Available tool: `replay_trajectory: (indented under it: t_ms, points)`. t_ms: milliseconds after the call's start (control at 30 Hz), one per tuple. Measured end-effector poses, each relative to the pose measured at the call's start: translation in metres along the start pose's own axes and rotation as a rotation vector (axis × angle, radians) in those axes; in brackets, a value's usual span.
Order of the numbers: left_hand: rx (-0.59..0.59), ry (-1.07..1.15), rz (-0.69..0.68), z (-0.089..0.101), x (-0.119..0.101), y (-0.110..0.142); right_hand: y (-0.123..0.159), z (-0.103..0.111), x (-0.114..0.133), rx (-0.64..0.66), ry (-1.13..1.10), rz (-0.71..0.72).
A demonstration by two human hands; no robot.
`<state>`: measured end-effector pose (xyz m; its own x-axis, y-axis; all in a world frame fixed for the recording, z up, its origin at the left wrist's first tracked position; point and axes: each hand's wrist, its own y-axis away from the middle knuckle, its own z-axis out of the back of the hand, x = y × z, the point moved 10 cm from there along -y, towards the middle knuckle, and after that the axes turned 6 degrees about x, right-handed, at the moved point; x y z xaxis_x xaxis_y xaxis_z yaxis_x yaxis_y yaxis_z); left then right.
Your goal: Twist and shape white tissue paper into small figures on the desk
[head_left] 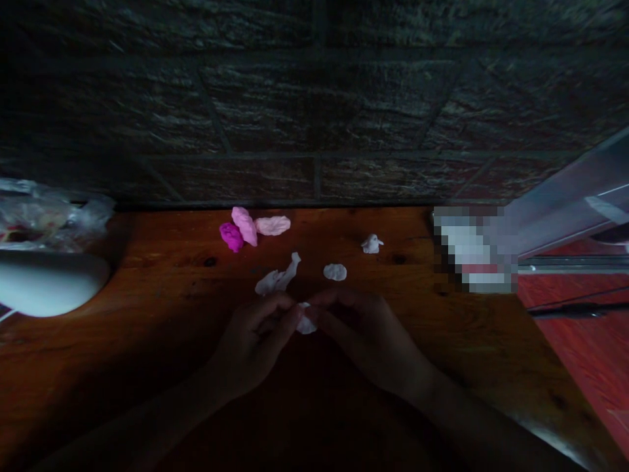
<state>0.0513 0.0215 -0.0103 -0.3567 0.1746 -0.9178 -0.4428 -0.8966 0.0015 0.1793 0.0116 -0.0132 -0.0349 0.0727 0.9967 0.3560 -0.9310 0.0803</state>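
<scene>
Nearside of white clay disc [335, 272]: L. hand [247, 344] & R. hand [374, 341], fingers pinching white clay piece [306, 324] btwn them; pink clay lumps [244, 225] beyond disc, leftward.

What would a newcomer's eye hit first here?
Probably the three pink lumps, clustered near the foot of the dark wall, the most vivid colour on the dim wooden table. Next, likely the white piece pinched between the left hand and right hand, pale against shadow at centre. The rounded white object at the left edge also stands out.
</scene>
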Motion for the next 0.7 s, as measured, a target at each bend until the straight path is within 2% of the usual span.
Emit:
replay_trajectory:
  t_ms: [133,333,500,700]
  points:
    - [-0.002,0.0,0.008,0.0,0.003,0.0,-0.001,0.0,-0.006,-0.011,-0.123,-0.019]
    - [-0.033,-0.027,0.021,0.005,0.002,0.0,-0.001,-0.011,-0.011,0.085,-0.26,-0.09]
    - [0.022,0.159,0.094,0.0,0.016,0.002,-0.002,-0.009,-0.018,0.076,-0.298,-0.16]
    - [-0.007,0.16,0.07,0.001,0.008,-0.002,-0.002,-0.004,-0.026,0.024,-0.369,-0.186]
